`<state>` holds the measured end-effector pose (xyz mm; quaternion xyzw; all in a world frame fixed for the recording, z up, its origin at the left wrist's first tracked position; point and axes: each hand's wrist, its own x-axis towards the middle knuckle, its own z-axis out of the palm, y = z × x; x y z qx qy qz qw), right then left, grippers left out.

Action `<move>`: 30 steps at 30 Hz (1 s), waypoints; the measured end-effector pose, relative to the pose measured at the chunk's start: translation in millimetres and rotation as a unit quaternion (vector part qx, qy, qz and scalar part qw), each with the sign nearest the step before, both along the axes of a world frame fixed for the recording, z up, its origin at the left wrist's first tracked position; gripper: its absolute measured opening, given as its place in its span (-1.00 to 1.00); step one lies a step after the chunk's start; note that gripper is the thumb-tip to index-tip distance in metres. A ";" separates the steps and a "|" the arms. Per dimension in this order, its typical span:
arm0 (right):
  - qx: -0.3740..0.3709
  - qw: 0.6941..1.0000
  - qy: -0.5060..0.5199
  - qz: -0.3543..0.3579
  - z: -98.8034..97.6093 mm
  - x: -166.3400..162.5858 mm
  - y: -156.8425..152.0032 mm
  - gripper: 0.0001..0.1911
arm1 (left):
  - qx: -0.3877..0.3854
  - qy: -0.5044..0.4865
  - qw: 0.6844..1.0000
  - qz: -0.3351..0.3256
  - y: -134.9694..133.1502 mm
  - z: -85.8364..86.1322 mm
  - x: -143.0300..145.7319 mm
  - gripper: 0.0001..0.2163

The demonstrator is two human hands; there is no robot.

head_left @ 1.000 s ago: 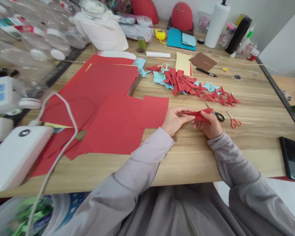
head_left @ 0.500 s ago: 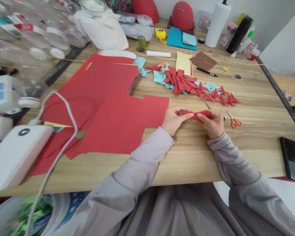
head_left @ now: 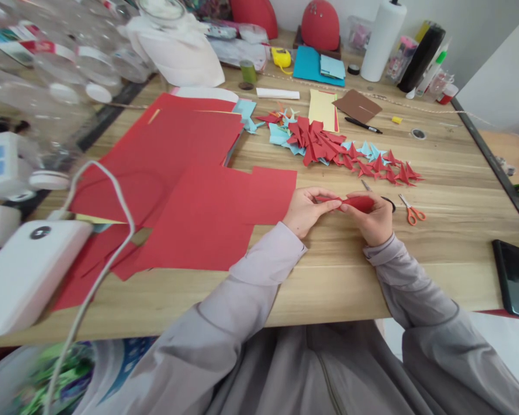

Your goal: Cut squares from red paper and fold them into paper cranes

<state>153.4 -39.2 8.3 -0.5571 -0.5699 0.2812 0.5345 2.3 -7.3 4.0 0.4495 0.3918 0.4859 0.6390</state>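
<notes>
Between my two hands is a small folded piece of red paper (head_left: 360,203), held just above the wooden table. My left hand (head_left: 307,210) pinches its left end between thumb and fingers. My right hand (head_left: 374,218) grips the other side, its thumb close to the left thumb near the middle fold. Part of the paper is hidden behind the fingers. Left of my left hand lie large red paper sheets (head_left: 207,213). Beyond my hands is a heap of folded red paper pieces (head_left: 315,141), with small red and light blue folded paper shapes (head_left: 378,164) trailing off to the right.
Orange-handled scissors (head_left: 412,213) and a dark-handled pair, partly hidden, lie by my right hand. A black phone (head_left: 514,279) rests at the right edge. A white power bank (head_left: 34,276) with a looping cable and clear plastic bottles (head_left: 60,63) occupy the left side.
My right thumb has shifted left toward my left thumb, and the right fingers have curled further over the folded red paper. The left hand has hardly moved.
</notes>
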 end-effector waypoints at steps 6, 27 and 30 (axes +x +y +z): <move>0.003 1.000 -0.016 -0.003 4.5 -0.5 -2.6 -0.73 | 0.010 0.017 1.000 -0.003 -1.6 0.4 0.2 -0.80; -0.035 0.996 0.076 -0.022 -5.1 5.5 5.8 -0.67 | -0.019 -0.013 1.000 0.010 -3.4 4.0 2.1 -0.67; -0.036 0.996 0.087 0.005 -6.7 6.4 5.2 -0.55 | -0.026 -0.025 0.999 0.005 -2.8 4.0 1.5 -0.67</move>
